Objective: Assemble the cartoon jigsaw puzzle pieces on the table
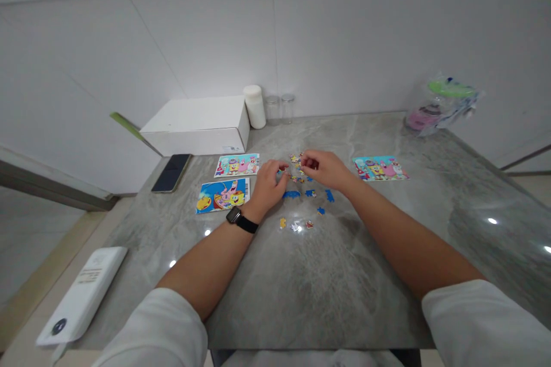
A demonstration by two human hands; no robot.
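Note:
Small jigsaw puzzle pieces (pixel 298 179) lie in a loose cluster on the grey marbled table, between my two hands. My left hand (pixel 267 184), with a black watch (pixel 235 215) on the wrist, rests at the cluster's left side; its thumb and fingers are bent but apart. From the right, my right hand (pixel 323 167) reaches over the cluster with its fingers curled together; whatever is in its fingertips is hidden. Nearer me lie joined blue pieces (pixel 291 195), a blue piece (pixel 329 195), a yellow piece (pixel 283 222) and a reddish piece (pixel 310 224).
Cartoon picture cards lie left (pixel 237 165), lower left (pixel 222 195) and right (pixel 381 168). Behind are a white box (pixel 198 117), a white bottle (pixel 255 107) and clear jars (pixel 287 109). A phone (pixel 171 173), white device (pixel 84 292) and bagged container (pixel 443 104) stand near the edges.

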